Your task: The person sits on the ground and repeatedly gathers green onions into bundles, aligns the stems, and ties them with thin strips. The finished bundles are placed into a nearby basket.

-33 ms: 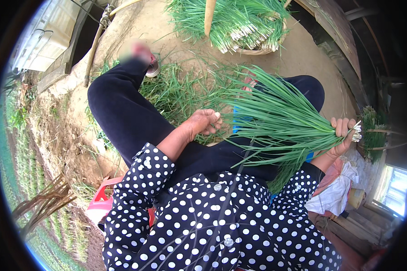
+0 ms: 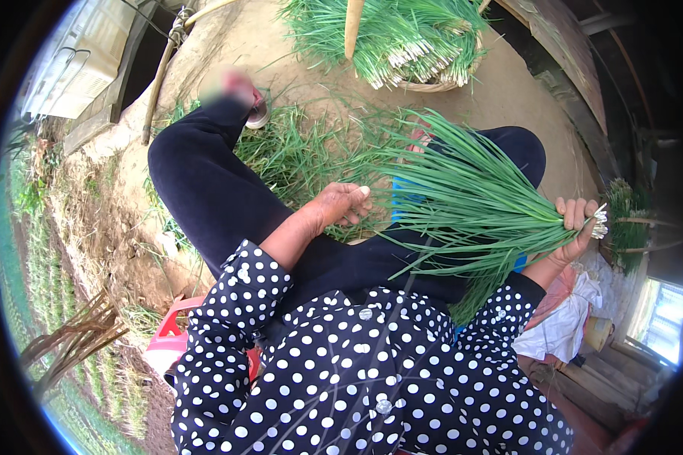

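My right hand is wrapped round a bunch of chives close to its trimmed white ends. The long green leaves fan out leftward above my lap. My left hand hovers beside the leaf tips with its fingers curled in and the thumb against them. Whether a thin leaf is pinched there is too small to make out. More green leaves lie on my lap under the bunch, partly hidden by it.
A round basket heaped with chives stands ahead, a wooden pole rising before it. Loose green leaves litter the dirt floor between my legs. A pink plastic seat is at my left, a white sack at my right.
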{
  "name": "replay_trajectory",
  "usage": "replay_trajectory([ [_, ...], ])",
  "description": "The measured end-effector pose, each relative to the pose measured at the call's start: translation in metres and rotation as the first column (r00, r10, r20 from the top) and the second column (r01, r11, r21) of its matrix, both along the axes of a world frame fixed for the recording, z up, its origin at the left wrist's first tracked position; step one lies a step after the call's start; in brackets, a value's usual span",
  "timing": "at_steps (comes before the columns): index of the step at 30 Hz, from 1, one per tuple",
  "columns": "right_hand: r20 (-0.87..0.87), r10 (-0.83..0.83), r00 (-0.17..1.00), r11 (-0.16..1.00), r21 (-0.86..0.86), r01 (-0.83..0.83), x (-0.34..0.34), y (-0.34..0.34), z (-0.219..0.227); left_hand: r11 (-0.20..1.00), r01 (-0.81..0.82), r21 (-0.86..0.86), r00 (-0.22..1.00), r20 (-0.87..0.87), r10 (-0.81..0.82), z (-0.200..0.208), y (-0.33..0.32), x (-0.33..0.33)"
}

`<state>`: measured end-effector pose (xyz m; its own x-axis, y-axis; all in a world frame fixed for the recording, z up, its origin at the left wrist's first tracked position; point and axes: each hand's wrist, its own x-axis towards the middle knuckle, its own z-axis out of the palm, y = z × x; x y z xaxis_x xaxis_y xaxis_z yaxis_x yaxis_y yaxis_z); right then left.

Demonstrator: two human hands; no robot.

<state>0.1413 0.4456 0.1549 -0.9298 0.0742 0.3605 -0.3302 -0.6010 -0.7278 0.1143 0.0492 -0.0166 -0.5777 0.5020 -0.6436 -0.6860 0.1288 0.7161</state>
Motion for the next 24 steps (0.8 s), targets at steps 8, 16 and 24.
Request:
replay_trajectory([
  [8,0.014,0.018,1.000,1.000,0.004,-0.018,-0.001,0.001,0.001,0.964,0.267,0.019,0.920,-0.302,-0.249,0.006,0.006,0.026],
  [16,0.015,0.021,1.000,1.000,0.017,-0.022,0.000,0.004,0.001,0.980,0.192,0.053,0.966,-0.188,-0.179,0.008,0.014,0.028],
  [24,0.023,-0.066,0.998,0.998,0.006,0.066,-0.018,-0.015,0.035,0.936,-0.315,0.154,0.944,0.151,0.293,0.015,-0.019,0.003],
])
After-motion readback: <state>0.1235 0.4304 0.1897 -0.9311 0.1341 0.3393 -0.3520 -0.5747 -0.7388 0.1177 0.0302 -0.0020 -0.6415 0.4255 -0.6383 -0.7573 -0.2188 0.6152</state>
